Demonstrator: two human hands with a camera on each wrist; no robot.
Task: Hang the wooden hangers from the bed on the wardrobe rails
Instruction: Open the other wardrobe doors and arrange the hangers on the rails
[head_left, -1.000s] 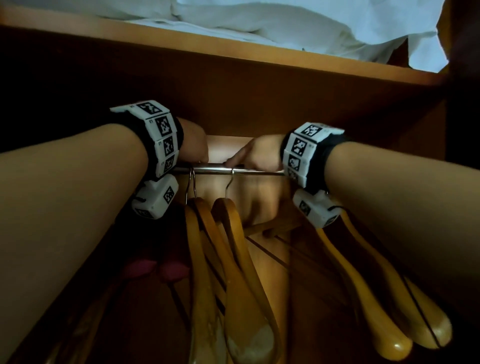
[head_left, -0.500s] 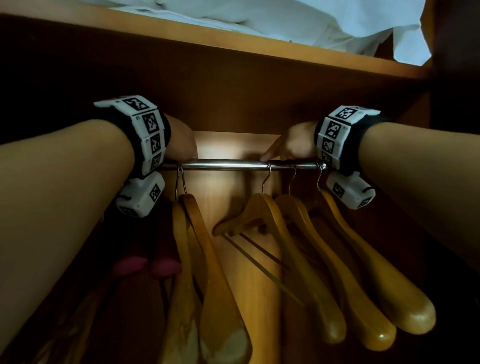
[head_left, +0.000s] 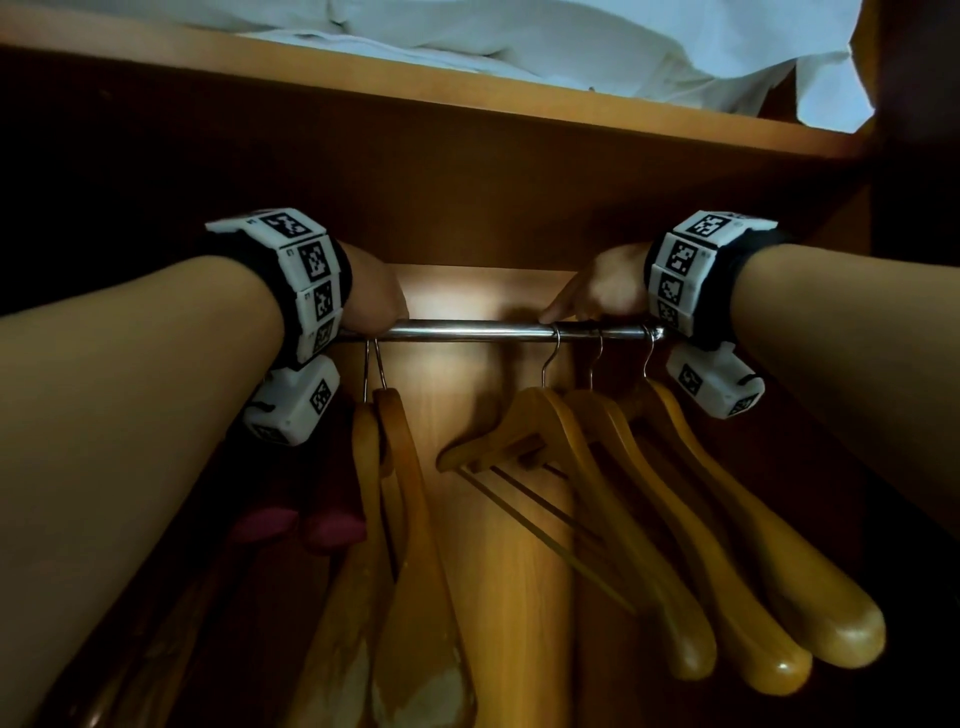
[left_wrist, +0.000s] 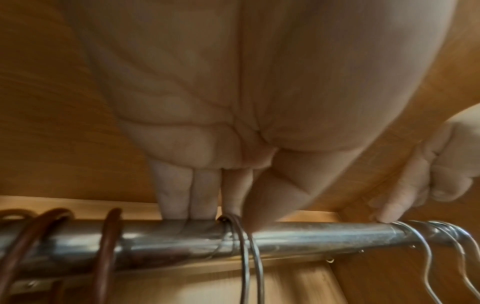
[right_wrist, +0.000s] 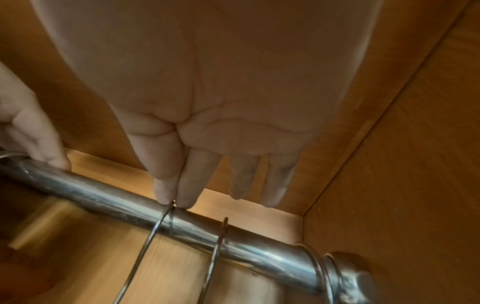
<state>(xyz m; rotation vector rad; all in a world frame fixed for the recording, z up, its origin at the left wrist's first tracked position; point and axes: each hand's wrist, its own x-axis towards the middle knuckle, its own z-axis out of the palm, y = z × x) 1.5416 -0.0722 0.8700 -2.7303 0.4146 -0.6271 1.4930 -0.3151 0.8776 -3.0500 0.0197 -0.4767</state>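
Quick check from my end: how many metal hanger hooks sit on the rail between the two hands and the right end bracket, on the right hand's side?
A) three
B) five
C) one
A: in the head view three hooks hang on the rail by the right hand, each carrying a wooden hanger.

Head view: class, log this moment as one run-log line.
left hand: fingertips on rail by two hooks | right hand: pinching leftmost of three hooks | five wooden hangers hung, split two/three
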